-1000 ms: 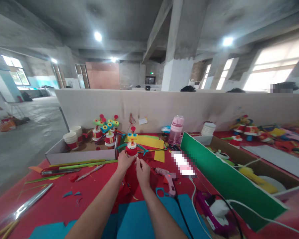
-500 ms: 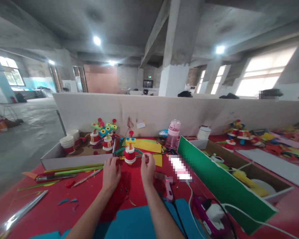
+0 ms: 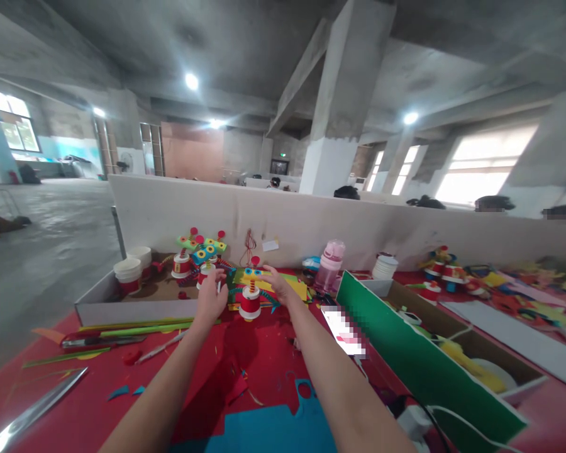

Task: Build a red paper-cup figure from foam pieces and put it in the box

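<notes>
A small robot-like figure made from a red and white paper cup (image 3: pixel 250 307) stands upright in front of me. It has a yellow head strip with blue eyes (image 3: pixel 253 273), a red disc on top and dark green folded-paper arms. My right hand (image 3: pixel 283 288) is raised at the right of its head, fingers stretched out and apart; I cannot tell whether the fingertips touch it. Left of the figure, my left hand (image 3: pixel 212 294) is open with fingers spread and holds nothing. Behind that hand, similar cup figures (image 3: pixel 181 267) stand in a cardboard tray (image 3: pixel 141 313).
White paper cups (image 3: pixel 128 275) stand in the tray. Paper strips, a pen and a metal ruler (image 3: pixel 40 406) lie at left. A blue sheet (image 3: pixel 273 431) is at the front. To the right are a pink bottle (image 3: pixel 331 264), a lit phone (image 3: pixel 342 330) and a green-sided box (image 3: pixel 405 346).
Both hands have moved up and forward, and their fingers have opened out. The right hand has gone from the figure's arm to beside its head. The view has shifted slightly.
</notes>
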`<state>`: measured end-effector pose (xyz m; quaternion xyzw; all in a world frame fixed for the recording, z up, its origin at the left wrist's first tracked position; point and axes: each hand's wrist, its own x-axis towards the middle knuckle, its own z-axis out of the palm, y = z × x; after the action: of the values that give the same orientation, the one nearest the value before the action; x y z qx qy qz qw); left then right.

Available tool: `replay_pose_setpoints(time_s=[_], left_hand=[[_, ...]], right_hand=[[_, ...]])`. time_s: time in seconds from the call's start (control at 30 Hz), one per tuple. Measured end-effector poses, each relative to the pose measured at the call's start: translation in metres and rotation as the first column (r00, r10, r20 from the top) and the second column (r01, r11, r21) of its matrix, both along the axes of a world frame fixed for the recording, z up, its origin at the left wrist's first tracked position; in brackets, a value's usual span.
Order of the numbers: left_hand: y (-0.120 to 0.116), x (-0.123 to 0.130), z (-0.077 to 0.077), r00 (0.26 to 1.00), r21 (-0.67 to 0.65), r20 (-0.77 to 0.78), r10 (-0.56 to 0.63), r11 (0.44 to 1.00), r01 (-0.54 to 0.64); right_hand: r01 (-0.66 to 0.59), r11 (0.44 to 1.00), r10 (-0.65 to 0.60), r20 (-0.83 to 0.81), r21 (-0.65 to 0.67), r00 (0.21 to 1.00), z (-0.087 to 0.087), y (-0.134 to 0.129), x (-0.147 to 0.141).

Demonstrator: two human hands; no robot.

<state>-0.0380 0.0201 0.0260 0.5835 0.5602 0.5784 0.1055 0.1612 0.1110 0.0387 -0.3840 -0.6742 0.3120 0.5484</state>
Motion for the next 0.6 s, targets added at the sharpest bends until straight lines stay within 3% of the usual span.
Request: replay_pose_setpoints(time_s=[0.17, 0.43, 0.6], left_hand=[[0.040, 0.002, 0.002, 0.985, -0.093, 0.132, -0.108, 0.988, 0.121], [0.054, 0.021, 0.011, 0.887, -0.172, 0.248, -0.389, 0.884, 0.436], [0.047, 0.027, 0.013, 0.863, -0.132, 0.278, -0.422, 0.873, 0.469]], right_hand=[[-0.193, 0.948, 0.195, -0.018, -0.251, 0.981, -0.001, 0.006, -0.004], [-0.310, 0.918, 0.294, -0.099, -0.248, 0.951, -0.004, 0.003, -0.002], [-0.361, 0.895, 0.341, -0.123, -0.260, 0.932, -0.007, -0.005, 0.003]])
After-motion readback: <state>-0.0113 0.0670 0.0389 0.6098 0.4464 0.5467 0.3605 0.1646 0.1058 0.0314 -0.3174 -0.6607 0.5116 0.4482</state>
